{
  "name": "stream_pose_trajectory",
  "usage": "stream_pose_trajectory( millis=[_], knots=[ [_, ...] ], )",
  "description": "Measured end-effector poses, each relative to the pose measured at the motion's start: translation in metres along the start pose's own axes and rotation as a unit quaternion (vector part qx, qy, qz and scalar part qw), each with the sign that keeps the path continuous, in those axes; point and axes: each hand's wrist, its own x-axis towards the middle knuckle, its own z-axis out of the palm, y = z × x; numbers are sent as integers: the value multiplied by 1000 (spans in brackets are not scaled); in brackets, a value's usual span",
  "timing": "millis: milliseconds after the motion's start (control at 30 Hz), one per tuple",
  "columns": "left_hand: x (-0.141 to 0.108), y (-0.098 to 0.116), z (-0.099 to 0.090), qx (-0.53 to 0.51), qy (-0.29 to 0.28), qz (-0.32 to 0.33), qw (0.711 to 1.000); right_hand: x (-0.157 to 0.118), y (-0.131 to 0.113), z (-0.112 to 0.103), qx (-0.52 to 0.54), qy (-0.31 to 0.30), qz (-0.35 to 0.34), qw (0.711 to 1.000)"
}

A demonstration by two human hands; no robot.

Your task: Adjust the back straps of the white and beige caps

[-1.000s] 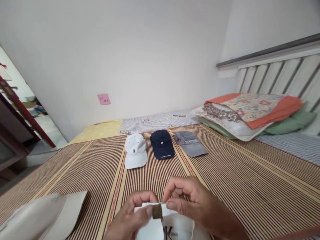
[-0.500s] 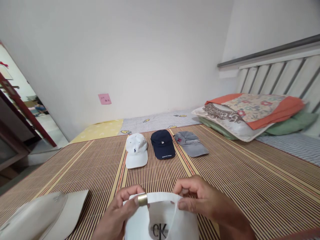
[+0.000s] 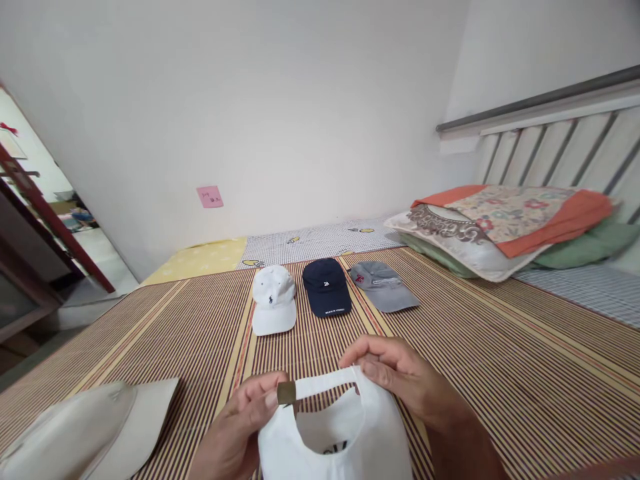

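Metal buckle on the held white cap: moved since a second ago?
Yes: metal buckle shifted left and up in view, judged against the navy cap.

Left hand [image 3: 245, 413] pinching right by the buckle [image 3: 286, 393], right hand [image 3: 405, 380] at the strap's far end, the white cap [image 3: 383, 427] held between them! Beyond, lined up across the striped mat [image 3: 200, 333]: a second white cap [image 3: 274, 300], a navy cap [image 3: 327, 288], a gray cap [image 3: 383, 287]. Beige cap [image 3: 75, 427] at left.

Head-worn camera looks forward and down from close above the near edge of a brown-and-tan striped mat [image 3: 200, 340], facing its far edge and a white wall [image 3: 310, 120].
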Motion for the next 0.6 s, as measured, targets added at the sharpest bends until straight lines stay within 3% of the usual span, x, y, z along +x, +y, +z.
stream_pose_trajectory(
  millis=[300,467,600],
  knots=[
    [-2,-7,1,28,1,-20,999,-3,-10,6,2,-7,24,1000],
    [-4,-10,11,52,60,-50,996,-6,-26,16,-55,9,13,998],
    [-3,-12,13,70,36,-59,995,-8,-36,22,-105,21,11,994]
  ],
)
